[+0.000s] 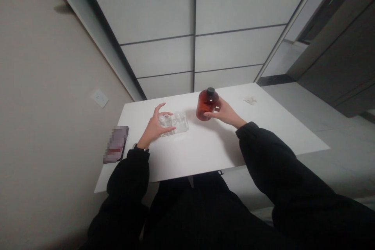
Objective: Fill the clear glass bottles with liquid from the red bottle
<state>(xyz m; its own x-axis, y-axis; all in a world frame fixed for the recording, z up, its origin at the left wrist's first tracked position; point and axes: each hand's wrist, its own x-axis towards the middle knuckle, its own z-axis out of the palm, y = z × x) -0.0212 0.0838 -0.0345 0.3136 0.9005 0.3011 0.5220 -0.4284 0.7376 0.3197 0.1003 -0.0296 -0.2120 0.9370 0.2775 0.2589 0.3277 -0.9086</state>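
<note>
My right hand (224, 113) is wrapped around a reddish-brown, see-through bottle (205, 103) with a black cap. The bottle is nearly upright over the table, and I cannot tell whether its base touches the surface. To its left, a clear plastic tray (183, 124) lies on the table with small transparent items in it, too faint to name. My left hand (155, 125) reaches over the tray's left end. Its thumb and fingers are apart, with clear pieces showing between them. Whether the fingertips touch the tray is hard to see.
The white table (187, 156) stands between the wall and tall sliding doors (164, 11). At its left edge lies a phone (117, 144) with a blurred screen. A small beige crumpled thing (250, 100) is at the back right. A wall socket (100, 98) is at left.
</note>
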